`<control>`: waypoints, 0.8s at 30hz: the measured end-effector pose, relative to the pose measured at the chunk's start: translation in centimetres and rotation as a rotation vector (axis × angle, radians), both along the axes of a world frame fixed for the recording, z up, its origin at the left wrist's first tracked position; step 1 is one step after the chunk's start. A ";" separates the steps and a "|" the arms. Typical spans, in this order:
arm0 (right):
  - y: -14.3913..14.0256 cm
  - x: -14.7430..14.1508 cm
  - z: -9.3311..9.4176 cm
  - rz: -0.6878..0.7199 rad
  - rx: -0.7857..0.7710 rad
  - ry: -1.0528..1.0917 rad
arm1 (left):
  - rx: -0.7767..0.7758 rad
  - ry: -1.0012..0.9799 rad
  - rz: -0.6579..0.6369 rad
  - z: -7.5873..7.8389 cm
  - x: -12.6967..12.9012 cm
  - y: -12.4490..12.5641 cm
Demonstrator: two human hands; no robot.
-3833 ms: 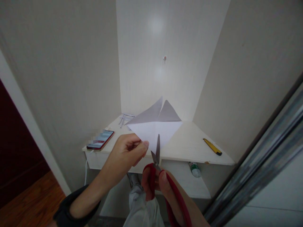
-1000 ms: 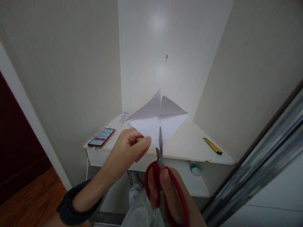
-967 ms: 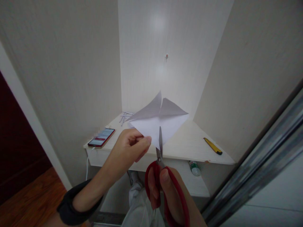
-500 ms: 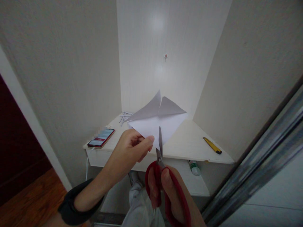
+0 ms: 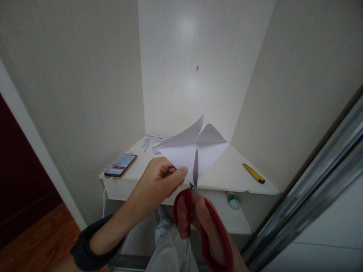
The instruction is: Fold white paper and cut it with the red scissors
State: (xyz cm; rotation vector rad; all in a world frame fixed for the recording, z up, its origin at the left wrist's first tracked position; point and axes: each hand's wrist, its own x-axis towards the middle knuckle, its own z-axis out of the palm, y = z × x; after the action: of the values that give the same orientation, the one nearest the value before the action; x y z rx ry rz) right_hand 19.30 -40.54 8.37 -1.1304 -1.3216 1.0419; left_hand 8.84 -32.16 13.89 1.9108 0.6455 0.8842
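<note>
Nearest to the person, at about six o'clock, the right hand [image 5: 195,219] has its grip threaded through the red handles of a pair of scissors [image 5: 198,211], thumb in one loop and fingers in the other, closed firmly around them. The blades point up toward twelve o'clock and look nearly together, the upper one lying over the lower point of a white sheet of paper [image 5: 193,156].

At nine o'clock from the scissors, the left hand [image 5: 159,183] pinches the paper's lower left edge, thumb and fingertips pressed together on it; a dark sleeve cuff [image 5: 90,249] shows at the wrist. The paper is held in the air above the near edge of the counter [image 5: 227,173], not resting on it. It is folded, with a pale front face and two grey flaps rising behind it, split by a gap directly above the blade tip.

Beyond the hands, the counter fills a corner between pale walls. At ten o'clock from the paper lies a red phone [image 5: 120,170], screen up, near the left edge, with a white cable [image 5: 103,200] hanging below it. Farther back, at eleven o'clock, a small heap of paper strips [image 5: 153,140] sits against the wall. At three o'clock, well apart from the paper, lies a yellow utility knife [image 5: 253,173]. On a lower shelf under the counter lies a plastic bottle [image 5: 232,200].
</note>
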 end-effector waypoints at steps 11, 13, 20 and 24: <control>-0.1 -0.1 -0.4 -0.008 0.004 0.055 | -0.020 0.005 0.001 -0.2 0.0 0.0; -0.1 -0.2 -0.7 -0.009 0.017 0.071 | -0.024 0.011 -0.003 -0.2 0.0 0.0; -0.1 -0.5 -1.2 0.009 0.057 0.152 | -0.020 0.027 0.045 0.0 0.0 -0.3; -0.3 -0.2 -0.8 0.016 -0.003 0.087 | -0.049 -0.012 0.052 0.3 0.1 -0.4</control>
State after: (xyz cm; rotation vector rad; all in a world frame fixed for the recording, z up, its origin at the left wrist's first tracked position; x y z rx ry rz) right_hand 19.08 -40.79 7.55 -1.0661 -1.2626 1.0930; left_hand 8.95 -32.57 14.15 1.8512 0.7063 0.9034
